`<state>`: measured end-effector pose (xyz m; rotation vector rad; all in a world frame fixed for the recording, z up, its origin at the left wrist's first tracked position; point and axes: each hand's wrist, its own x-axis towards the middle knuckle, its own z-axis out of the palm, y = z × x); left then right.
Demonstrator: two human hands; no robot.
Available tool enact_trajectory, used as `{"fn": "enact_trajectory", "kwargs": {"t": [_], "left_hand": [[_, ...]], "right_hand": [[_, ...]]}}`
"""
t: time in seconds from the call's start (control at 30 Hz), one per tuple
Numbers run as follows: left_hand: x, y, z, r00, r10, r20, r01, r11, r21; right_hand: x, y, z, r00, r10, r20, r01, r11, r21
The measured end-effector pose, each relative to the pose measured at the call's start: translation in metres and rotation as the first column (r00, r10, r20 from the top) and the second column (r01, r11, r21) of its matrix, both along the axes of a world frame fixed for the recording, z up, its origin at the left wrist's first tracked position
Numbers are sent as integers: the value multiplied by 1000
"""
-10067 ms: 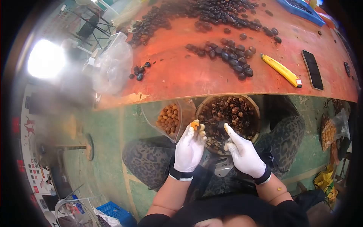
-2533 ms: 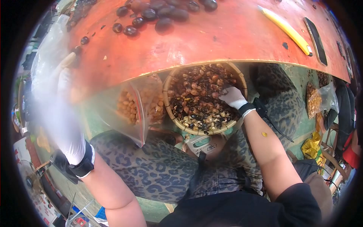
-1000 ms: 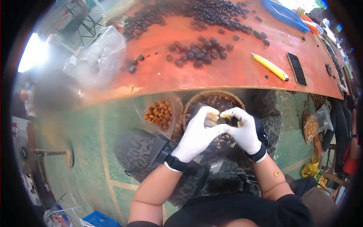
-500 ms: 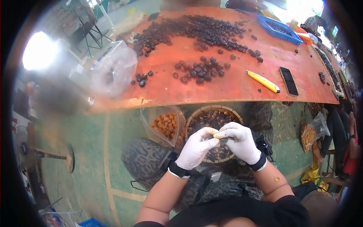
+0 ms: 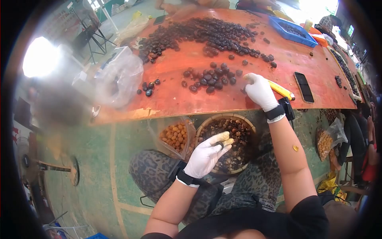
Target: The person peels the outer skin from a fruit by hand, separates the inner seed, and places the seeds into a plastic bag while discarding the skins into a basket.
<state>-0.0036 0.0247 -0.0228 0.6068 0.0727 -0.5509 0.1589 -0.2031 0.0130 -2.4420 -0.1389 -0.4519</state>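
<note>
Over the round bamboo basket (image 5: 227, 116), I have the left hand (image 5: 203, 157) in a white glove, its fingers bent and a small dark nut (image 5: 221, 145) pinched near the tips. Up past the table edge is the right hand (image 5: 259, 92), gloved too, with its fingers partly curled over the red table (image 5: 223, 102). Something dark and blurry is by its fingertips, and I cannot tell if it has hold of that. It hides one end of the yellow box cutter (image 5: 283, 91), and the black phone (image 5: 304, 87) lies to the right of that. Left of this hand sits a small bunch of dark nuts (image 5: 213, 79). Bits of brown shell (image 5: 234, 129) fill the basket. Just left of the basket, I see a clear zip bag (image 5: 191, 133) with round orange kernels (image 5: 174, 134) inside. Farther back, a big pile of nuts (image 5: 207, 34) spreads across the table, and a blue tray (image 5: 292, 39) stands at the back right.
</note>
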Motion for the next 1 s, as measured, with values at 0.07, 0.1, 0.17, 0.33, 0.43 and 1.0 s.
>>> {"fn": "enact_trajectory", "kwargs": {"t": [0.07, 0.1, 0.17, 0.33, 0.43, 1.0], "left_hand": [[0, -3, 5, 999, 7, 39, -7, 1000, -7], [0, -3, 6, 996, 6, 90, -13, 997, 77], [0, 1, 6, 981, -6, 192, -41, 970, 241], [-2, -7, 11, 906, 132, 401, -242, 941, 237], [-2, -9, 9, 890, 149, 431, -272, 932, 241], [2, -3, -8, 977, 150, 150, -140, 987, -78]], "right_hand": [[5, -1, -3, 997, -5, 81, 10, 998, -55], [6, -3, -5, 991, 17, 131, -5, 996, -92], [9, -4, -9, 972, 69, 225, -32, 986, -167], [2, -6, -3, 989, 97, 110, -101, 994, 32], [1, -12, -6, 979, 64, 193, -75, 996, 55], [-55, -19, 4, 932, 72, 355, -155, 965, 211]]}}
